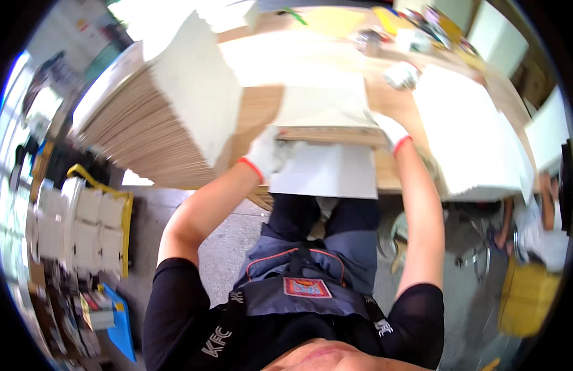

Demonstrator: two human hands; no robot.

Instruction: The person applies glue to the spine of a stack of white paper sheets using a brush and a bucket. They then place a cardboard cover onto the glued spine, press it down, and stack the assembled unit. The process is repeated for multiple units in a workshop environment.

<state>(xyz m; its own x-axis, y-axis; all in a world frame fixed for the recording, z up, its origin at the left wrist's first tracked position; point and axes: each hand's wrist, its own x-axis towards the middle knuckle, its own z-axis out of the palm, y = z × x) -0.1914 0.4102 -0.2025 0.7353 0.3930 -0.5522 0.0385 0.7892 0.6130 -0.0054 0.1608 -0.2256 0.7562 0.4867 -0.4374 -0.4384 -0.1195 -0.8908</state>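
Both my hands wear white gloves with red cuffs. My left hand [266, 151] is closed at the left end of a white card sheet [323, 108], and my right hand [391, 132] is closed at its right end. Along the sheet's near edge runs a tan, wood-coloured strip [329, 134]; blur hides whether it is a bar or a gap. Below it a second white sheet [323, 172] lies partly over the table's front edge. Whether the two sheets join, I cannot tell. The fingertips are partly hidden.
A tall leaning stack of card sheets [153, 120] stands left on the wooden table [256, 114]. White sheets [466, 133] are piled at right. A crumpled silvery-white item [402, 75] and a jar [368, 42] sit farther back. Another person [540, 216] is at far right.
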